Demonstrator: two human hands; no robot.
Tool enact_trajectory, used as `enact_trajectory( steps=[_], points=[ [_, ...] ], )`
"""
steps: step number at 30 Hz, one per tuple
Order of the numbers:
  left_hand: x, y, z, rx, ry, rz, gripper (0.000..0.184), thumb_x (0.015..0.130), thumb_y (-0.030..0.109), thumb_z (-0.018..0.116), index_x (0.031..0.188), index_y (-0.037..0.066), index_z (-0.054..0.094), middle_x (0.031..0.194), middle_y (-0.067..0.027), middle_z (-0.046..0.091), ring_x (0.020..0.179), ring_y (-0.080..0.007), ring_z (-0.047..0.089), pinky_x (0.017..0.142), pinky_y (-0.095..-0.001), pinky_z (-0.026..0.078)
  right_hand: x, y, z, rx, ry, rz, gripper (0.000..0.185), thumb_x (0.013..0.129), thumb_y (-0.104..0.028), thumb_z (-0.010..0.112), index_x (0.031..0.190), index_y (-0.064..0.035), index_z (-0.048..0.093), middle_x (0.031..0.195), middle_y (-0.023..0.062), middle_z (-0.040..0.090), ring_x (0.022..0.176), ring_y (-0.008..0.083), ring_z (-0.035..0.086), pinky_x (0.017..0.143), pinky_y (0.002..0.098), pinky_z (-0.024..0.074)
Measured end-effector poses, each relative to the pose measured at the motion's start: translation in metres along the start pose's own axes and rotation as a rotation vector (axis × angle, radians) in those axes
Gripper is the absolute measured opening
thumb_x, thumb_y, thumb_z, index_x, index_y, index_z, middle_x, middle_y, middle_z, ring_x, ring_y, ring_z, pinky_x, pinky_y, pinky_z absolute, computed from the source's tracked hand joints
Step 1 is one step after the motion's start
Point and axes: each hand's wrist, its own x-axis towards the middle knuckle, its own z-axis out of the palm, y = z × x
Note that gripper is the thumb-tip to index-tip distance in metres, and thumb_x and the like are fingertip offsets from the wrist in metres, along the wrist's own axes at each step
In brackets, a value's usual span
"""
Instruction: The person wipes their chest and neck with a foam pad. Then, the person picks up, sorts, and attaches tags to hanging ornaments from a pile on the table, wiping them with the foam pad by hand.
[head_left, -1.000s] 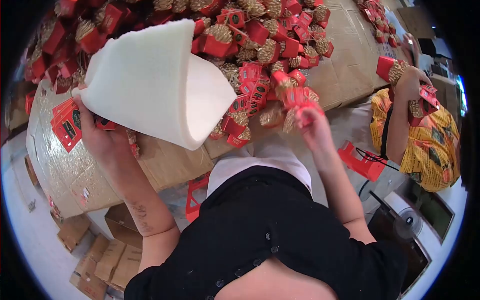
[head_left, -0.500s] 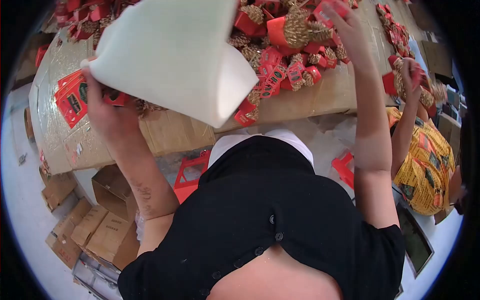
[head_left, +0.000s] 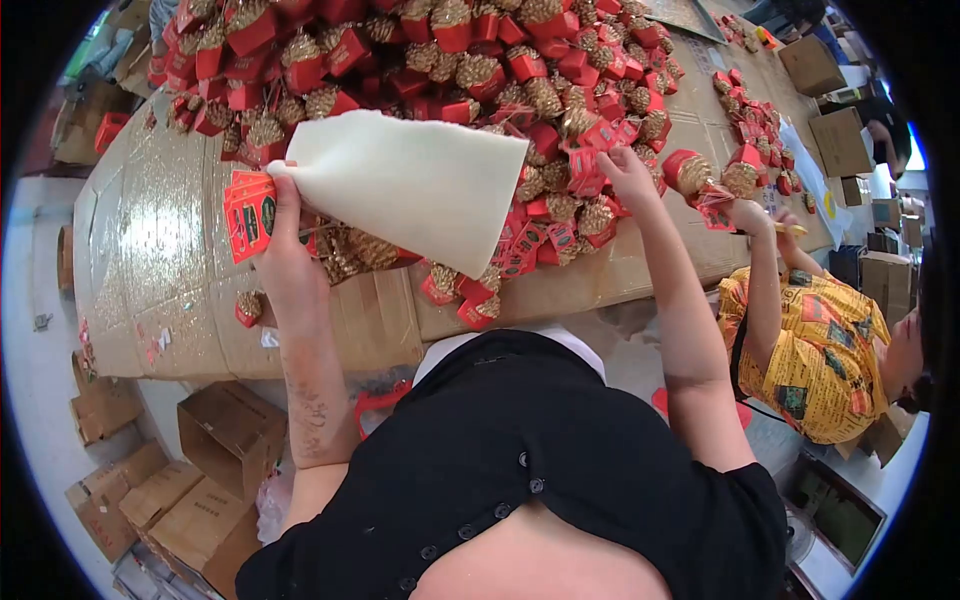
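Observation:
My left hand (head_left: 292,235) is closed around the gathered corner of a white, soft-looking sheet (head_left: 410,180). The same hand pinches several red printed tags (head_left: 250,215), fanned out to its left. Part of the pile lies hidden beneath the sheet. My right hand (head_left: 632,180) reaches over the right side of the pile, its fingers pinched at a red tag (head_left: 588,168). Around it lie red boxy ornaments with gold glittery tops (head_left: 597,215), many with tags attached.
A large heap of ornaments (head_left: 450,70) covers the back of the cardboard-topped table (head_left: 160,240). At right, a co-worker in a yellow patterned shirt (head_left: 810,350) handles ornaments beside a smaller row (head_left: 745,120). Cardboard boxes (head_left: 230,430) stand on the floor at lower left.
The white sheet has come down and lies lower over the pile. My right hand has moved lower and to the left. The camera view has shifted, showing more of the heap.

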Motion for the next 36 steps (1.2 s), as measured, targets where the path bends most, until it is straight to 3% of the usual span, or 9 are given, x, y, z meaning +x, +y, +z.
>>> enact_trajectory(
  steps=[5,10,12,21,23,26,30,33,36],
  points=[
    [-0.015,0.022,0.033,0.223,-0.084,0.026,0.025,0.096,0.020,0.058,0.114,0.002,0.060,0.111,-0.0053,0.063,0.102,-0.0125,0.057,0.090,-0.0277,0.044,-0.034,-0.061,-0.006,0.006,0.238,-0.270,0.054,0.090,-0.032,0.063,0.128,0.0047,0.051,0.120,0.0172,0.062,0.115,0.0259,0.057,0.098,0.0363,0.0434],
    [-0.013,0.034,0.067,0.302,-0.505,0.076,0.032,0.093,0.020,0.064,0.118,0.000,0.059,0.117,-0.0046,0.061,0.106,-0.0132,0.056,0.094,-0.0286,0.043,-0.111,-0.226,-0.012,0.075,-0.381,-0.863,0.100,0.077,-0.028,0.078,0.151,-0.0051,0.015,0.144,0.0170,0.040,0.129,0.0279,0.045,0.108,0.0395,0.0338],
    [-0.018,0.046,0.089,0.032,-0.554,-0.051,0.035,0.093,0.022,0.065,0.120,0.001,0.059,0.114,-0.0042,0.062,0.105,-0.0137,0.056,0.094,-0.0284,0.043,-0.123,-0.247,0.010,0.254,-0.486,-0.613,0.108,0.074,-0.025,0.081,0.153,-0.0117,0.008,0.140,0.0149,0.045,0.128,0.0266,0.044,0.107,0.0399,0.0340],
    [0.007,0.076,0.111,-0.262,-0.567,0.013,0.043,0.100,0.037,0.047,0.116,-0.002,0.051,0.066,0.0032,0.036,0.057,-0.0085,0.043,0.065,-0.0297,0.046,-0.118,-0.225,-0.055,0.467,0.191,-0.428,0.072,0.080,-0.006,0.067,0.145,-0.0109,0.035,0.132,0.0140,0.051,0.116,0.0226,0.054,0.095,0.0361,0.0465],
    [0.008,0.065,0.114,-0.381,-0.537,-0.021,0.042,0.100,0.037,0.048,0.115,-0.002,0.051,0.066,0.0033,0.035,0.056,-0.0080,0.040,0.061,-0.0284,0.041,-0.139,-0.231,-0.041,0.398,0.408,-0.840,0.070,0.077,-0.010,0.069,0.140,-0.0177,0.041,0.131,0.0164,0.049,0.116,0.0275,0.051,0.097,0.0409,0.0438],
    [0.004,0.063,0.123,-0.575,-0.498,-0.071,0.037,0.099,0.036,0.049,0.111,0.001,0.052,0.065,0.0041,0.031,0.053,-0.0073,0.030,0.053,-0.0264,0.028,-0.154,-0.221,-0.010,-0.321,0.152,-1.384,0.062,0.067,-0.014,0.071,0.125,-0.0332,0.059,0.122,0.0175,0.049,0.108,0.0342,0.052,0.094,0.0451,0.0429],
    [0.021,0.059,0.116,-0.537,-0.417,0.041,0.035,0.099,0.037,0.050,0.109,0.004,0.052,0.062,0.0044,0.028,0.053,-0.0074,0.030,0.053,-0.0264,0.028,-0.116,-0.154,0.004,-0.722,-0.185,-1.054,0.053,0.072,-0.008,0.065,0.117,-0.0358,0.065,0.111,0.0144,0.053,0.091,0.0317,0.060,0.077,0.0399,0.0516],
    [0.023,0.072,0.112,-0.490,-0.326,0.081,0.033,0.100,0.037,0.048,0.108,0.005,0.051,0.062,0.0047,0.029,0.053,-0.0074,0.028,0.052,-0.0258,0.028,-0.129,-0.180,-0.021,-0.364,0.061,-0.797,0.054,0.073,-0.001,0.060,0.121,-0.0266,0.063,0.105,0.0187,0.057,0.091,0.0344,0.060,0.078,0.0426,0.0511],
    [0.017,0.074,0.121,-0.391,-0.225,0.111,0.037,0.101,0.042,0.043,0.109,0.006,0.051,0.060,0.0038,0.033,0.053,-0.0083,0.033,0.058,-0.0267,0.034,-0.168,-0.224,-0.004,0.198,0.443,-1.253,0.061,0.072,0.001,0.061,0.124,-0.0301,0.060,0.110,0.0113,0.055,0.097,0.0317,0.055,0.078,0.0426,0.0497]
  ],
)
